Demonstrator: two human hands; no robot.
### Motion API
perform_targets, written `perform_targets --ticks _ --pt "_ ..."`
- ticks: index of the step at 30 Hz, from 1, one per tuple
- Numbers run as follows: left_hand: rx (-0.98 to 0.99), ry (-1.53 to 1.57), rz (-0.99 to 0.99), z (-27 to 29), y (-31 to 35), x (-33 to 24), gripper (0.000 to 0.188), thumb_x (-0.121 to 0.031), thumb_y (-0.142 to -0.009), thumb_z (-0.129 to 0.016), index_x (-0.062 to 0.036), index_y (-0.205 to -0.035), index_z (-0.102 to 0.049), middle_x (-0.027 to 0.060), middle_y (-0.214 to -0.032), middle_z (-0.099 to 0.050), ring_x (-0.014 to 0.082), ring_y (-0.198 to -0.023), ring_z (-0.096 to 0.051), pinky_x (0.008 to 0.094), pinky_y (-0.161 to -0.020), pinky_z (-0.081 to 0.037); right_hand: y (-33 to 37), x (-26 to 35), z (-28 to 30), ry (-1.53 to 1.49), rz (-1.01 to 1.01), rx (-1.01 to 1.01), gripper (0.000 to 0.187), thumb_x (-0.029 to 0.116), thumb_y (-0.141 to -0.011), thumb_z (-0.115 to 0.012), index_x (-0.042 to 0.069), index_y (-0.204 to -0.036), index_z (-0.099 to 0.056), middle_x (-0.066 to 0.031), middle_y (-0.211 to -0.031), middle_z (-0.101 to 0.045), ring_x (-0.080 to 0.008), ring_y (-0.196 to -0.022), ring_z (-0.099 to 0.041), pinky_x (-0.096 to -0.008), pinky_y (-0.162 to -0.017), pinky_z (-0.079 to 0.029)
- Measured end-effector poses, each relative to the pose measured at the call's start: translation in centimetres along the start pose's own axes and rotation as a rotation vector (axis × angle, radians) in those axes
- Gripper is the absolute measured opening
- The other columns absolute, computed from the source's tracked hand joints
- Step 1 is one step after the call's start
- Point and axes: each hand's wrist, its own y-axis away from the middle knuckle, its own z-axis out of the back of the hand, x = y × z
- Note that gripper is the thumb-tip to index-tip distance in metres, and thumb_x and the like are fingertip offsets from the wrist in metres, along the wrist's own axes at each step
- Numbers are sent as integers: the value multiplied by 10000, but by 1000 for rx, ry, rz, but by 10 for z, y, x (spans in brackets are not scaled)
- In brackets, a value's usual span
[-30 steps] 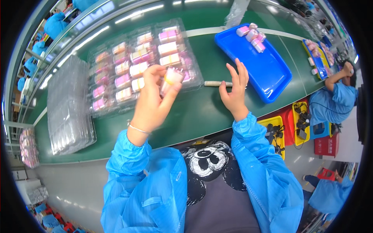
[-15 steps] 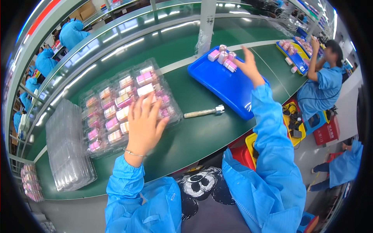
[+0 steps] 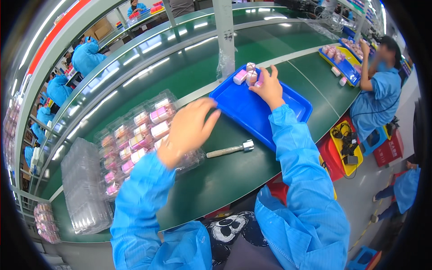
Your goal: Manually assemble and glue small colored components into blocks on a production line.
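Note:
My right hand (image 3: 270,90) is over the blue tray (image 3: 288,96), thumb and fingers closed round a small pink-and-white block (image 3: 259,83), mostly hidden by them. Beside it in the tray's far left corner lie several similar blocks, one a pink-and-white block (image 3: 240,77). My left hand (image 3: 191,128), slightly blurred, hangs between the blue tray and a clear plastic tray (image 3: 189,164). Its fingers are stretched out, thumb apart, with nothing visible in them. Rows of pink-and-white blocks (image 3: 138,141) fill compartments of the clear tray, partly covered by my left forearm.
A light-handled tool with a metal head (image 3: 229,149) lies on the green bench (image 3: 225,180). Stacked clear trays (image 3: 85,189) stand at left. A metal post (image 3: 224,40) rises behind the blue tray. A co-worker (image 3: 378,90) sits at right beside another blue tray (image 3: 346,72).
My left hand has left the clear tray and moved right toward the blue tray. My right hand has come down onto the blocks, its fingers closing on one. The view has shifted slightly.

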Motion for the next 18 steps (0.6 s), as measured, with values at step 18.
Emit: perform_targets --ticks 18 --pt "58 -160 316 -177 -189 57 514 -214 -728 -732 14 -1126 -502 227 -1124 -534 393 -1052 -576 446 -874 -507 -5 -22 -3 -271 102 -9 1131 230 -519 -907 106 -1458 -290 -246 -1458 -270 -445 -1300 -306 -469 -1084 -331"
